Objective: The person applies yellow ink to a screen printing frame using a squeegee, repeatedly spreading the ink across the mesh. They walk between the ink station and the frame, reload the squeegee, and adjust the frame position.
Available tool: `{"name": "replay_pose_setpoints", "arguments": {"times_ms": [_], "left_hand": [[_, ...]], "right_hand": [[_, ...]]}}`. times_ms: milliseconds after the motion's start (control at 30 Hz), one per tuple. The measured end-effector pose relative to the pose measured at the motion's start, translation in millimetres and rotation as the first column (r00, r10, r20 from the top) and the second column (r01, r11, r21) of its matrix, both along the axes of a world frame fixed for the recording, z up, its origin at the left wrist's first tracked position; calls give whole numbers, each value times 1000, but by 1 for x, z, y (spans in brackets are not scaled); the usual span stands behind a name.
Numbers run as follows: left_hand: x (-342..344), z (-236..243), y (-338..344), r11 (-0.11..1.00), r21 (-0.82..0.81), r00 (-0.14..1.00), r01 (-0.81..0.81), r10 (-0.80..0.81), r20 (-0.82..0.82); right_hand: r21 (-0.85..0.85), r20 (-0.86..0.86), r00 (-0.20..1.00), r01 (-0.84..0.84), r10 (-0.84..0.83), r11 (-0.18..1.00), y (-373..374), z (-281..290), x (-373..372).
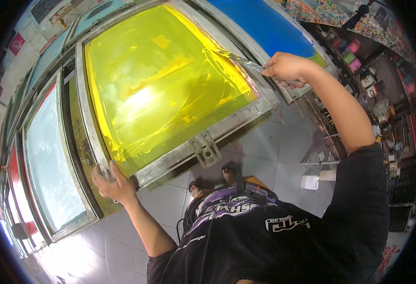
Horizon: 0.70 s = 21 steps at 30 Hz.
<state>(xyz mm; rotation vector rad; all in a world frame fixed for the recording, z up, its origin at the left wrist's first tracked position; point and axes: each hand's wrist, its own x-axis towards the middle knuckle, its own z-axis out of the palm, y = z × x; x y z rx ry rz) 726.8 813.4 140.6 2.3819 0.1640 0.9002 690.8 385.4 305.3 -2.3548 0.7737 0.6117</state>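
Observation:
A metal-framed printing screen point(174, 163) lies before me, its mesh coated with wet yellow ink point(170, 78). Thicker yellow streaks run along its left and right sides. My right hand point(287, 68) is closed around the handle of an ink spatula point(242, 60). The spatula's ink-smeared blade points left over the screen's right edge, among the thick yellow ink. At the near left corner, my left hand point(115, 184) grips the metal frame, thumb on one side and fingers on the other. A slotted metal bracket point(206, 150) sticks out from the frame's near side.
Left of the yellow screen stands a pale blue screen point(51, 156), with a red one point(22, 194) beyond it. A blue-inked screen point(264, 26) lies at the far right. Shelves of small containers point(369, 85) line the right side. A white jug point(309, 181) stands on the tiled floor point(127, 241).

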Motion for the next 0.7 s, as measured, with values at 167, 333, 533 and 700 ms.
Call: {"name": "replay_pose_setpoints", "arguments": {"times_ms": [167,333,533,700], "left_hand": [[-1,0,-1,999,-3,997,-37,36,-74],[0,1,-2,999,-4,998,-36,36,-59],[1,0,-1,1000,6,1000,-23,23,-18],[1,3,-2,1000,12,1000,-16,16,21]], "right_hand": [[10,6,999,-39,39,999,-8,1,16],[-5,16,993,-118,118,993,-19,-5,38],[-50,62,989,-129,132,990,-23,-15,71],[-55,85,992,-90,94,994,-12,-4,98]]}}
